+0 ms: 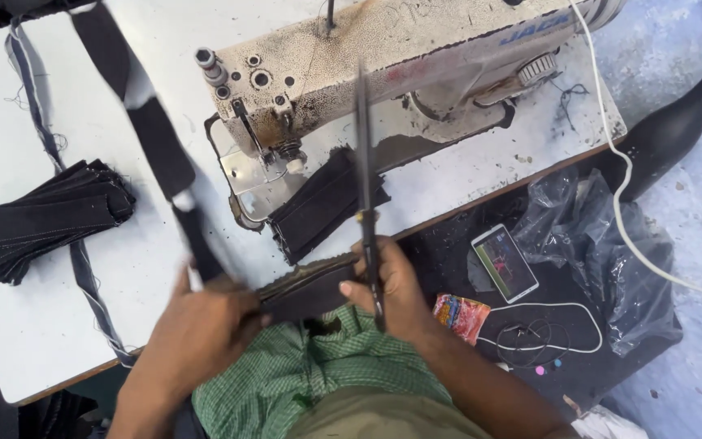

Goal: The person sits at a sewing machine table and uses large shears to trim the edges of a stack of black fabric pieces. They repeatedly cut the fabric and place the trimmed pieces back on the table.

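My left hand (197, 325) grips the left end of a small dark fabric piece (306, 291) at the table's near edge. My right hand (396, 289) holds the other end of that piece and also long scissors (365, 146), whose blades point away from me over the sewing machine (351, 57). A short stack of dark fabric pieces (318, 207) lies on the machine bed beside the needle area.
A pile of dark fabric pieces (38, 219) lies at the table's left, with dark strips (144, 114) trailing across the white table (50, 341). To the right, a phone (504, 262), a small red packet (463, 315), earphones and a plastic bag (603, 244) lie on dark cloth.
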